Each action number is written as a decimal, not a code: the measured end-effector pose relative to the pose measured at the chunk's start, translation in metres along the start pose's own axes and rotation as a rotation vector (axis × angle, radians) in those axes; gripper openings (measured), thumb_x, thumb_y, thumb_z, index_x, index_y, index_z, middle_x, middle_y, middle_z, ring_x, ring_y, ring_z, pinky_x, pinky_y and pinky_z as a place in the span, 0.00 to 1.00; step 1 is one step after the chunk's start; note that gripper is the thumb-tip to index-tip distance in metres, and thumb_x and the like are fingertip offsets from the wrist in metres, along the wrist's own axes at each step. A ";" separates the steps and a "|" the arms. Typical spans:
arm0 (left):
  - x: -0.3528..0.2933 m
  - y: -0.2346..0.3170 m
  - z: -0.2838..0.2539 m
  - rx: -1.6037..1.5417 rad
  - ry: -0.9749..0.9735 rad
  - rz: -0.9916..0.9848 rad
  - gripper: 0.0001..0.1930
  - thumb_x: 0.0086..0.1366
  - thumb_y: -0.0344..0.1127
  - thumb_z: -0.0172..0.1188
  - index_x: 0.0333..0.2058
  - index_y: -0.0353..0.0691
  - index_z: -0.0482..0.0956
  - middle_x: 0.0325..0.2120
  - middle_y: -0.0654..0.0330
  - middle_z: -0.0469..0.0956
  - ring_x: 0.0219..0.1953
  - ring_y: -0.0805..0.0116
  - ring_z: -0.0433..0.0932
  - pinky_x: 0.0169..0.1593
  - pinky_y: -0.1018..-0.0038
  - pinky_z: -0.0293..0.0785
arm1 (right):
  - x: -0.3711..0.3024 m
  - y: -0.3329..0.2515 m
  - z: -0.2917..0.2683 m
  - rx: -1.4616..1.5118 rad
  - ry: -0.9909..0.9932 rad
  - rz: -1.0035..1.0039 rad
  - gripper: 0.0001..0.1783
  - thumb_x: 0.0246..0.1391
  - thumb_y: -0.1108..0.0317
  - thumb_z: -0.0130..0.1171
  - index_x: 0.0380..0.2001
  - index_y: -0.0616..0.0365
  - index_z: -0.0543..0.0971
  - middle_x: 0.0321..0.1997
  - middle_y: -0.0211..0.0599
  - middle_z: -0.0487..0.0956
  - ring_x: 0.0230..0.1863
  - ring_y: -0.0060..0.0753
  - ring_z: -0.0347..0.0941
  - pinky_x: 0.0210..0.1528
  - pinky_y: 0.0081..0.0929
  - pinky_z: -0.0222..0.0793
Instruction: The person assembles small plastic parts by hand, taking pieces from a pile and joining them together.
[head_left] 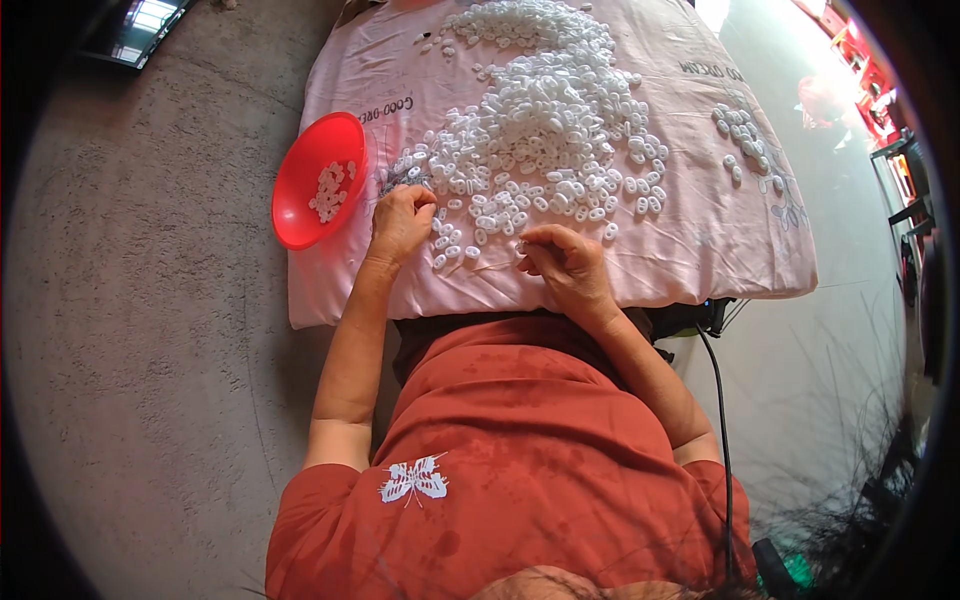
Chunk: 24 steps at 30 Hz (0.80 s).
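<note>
A big heap of small white oval plastic pieces (pixel 540 125), each with two holes, spreads over the pink cloth (pixel 690 235). My left hand (pixel 403 222) has its fingers curled together beside a small pile of thin dark grey bits (pixel 405 178) at the heap's left edge. What its fingertips hold is hidden. Nearer to me, my right hand (pixel 566 262) is raised over the cloth in front of the heap, thumb and fingers pinched on a small white piece (pixel 521 247). A few loose white pieces (pixel 455 240) lie between the two hands.
At the cloth's left edge a red bowl (pixel 290 205) tilts, with some white pieces inside. A separate group of white pieces (pixel 745 135) lies to the right. A black cable (pixel 716 390) hangs beside my right arm. Red items (pixel 868 85) stand at the far right.
</note>
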<state>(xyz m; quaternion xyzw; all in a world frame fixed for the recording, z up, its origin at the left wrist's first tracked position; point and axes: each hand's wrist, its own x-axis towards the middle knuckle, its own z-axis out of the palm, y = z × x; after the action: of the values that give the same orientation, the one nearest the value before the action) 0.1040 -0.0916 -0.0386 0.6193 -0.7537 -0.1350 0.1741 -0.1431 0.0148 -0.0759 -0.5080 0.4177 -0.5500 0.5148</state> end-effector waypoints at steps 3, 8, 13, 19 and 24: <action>0.002 0.005 0.000 0.041 -0.038 0.009 0.05 0.53 0.33 0.60 0.29 0.42 0.82 0.31 0.54 0.80 0.36 0.56 0.79 0.43 0.64 0.74 | 0.000 0.001 -0.001 -0.007 -0.003 -0.001 0.06 0.58 0.77 0.56 0.38 0.65 0.78 0.29 0.31 0.81 0.31 0.19 0.78 0.34 0.16 0.75; 0.006 -0.001 0.004 0.113 -0.085 0.025 0.05 0.53 0.32 0.59 0.29 0.39 0.80 0.31 0.52 0.80 0.37 0.53 0.79 0.44 0.63 0.74 | 0.001 0.003 -0.001 -0.015 -0.011 -0.024 0.06 0.58 0.77 0.56 0.39 0.65 0.78 0.30 0.32 0.81 0.31 0.19 0.78 0.34 0.16 0.74; 0.004 -0.004 0.002 -0.029 -0.068 0.006 0.04 0.57 0.28 0.56 0.31 0.35 0.77 0.27 0.56 0.79 0.32 0.65 0.79 0.40 0.70 0.74 | 0.001 0.001 0.000 0.016 -0.001 -0.019 0.06 0.58 0.78 0.55 0.39 0.65 0.78 0.30 0.31 0.81 0.31 0.19 0.78 0.34 0.16 0.74; -0.002 0.000 0.000 -0.490 -0.149 -0.142 0.03 0.64 0.25 0.51 0.33 0.36 0.74 0.27 0.63 0.76 0.31 0.76 0.76 0.35 0.79 0.72 | 0.002 0.001 0.000 0.043 -0.003 0.030 0.06 0.58 0.77 0.55 0.38 0.64 0.78 0.29 0.31 0.80 0.31 0.18 0.78 0.34 0.16 0.75; -0.003 0.005 0.006 -0.649 -0.087 -0.177 0.02 0.61 0.24 0.53 0.32 0.33 0.73 0.24 0.61 0.76 0.26 0.76 0.76 0.33 0.78 0.73 | 0.001 -0.002 -0.001 0.059 -0.008 0.044 0.06 0.59 0.77 0.55 0.38 0.64 0.78 0.29 0.30 0.80 0.31 0.18 0.78 0.34 0.16 0.75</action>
<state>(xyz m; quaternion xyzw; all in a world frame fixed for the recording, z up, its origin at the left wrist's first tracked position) 0.0981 -0.0876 -0.0422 0.5883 -0.6213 -0.4087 0.3176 -0.1442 0.0137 -0.0740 -0.4853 0.4105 -0.5485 0.5432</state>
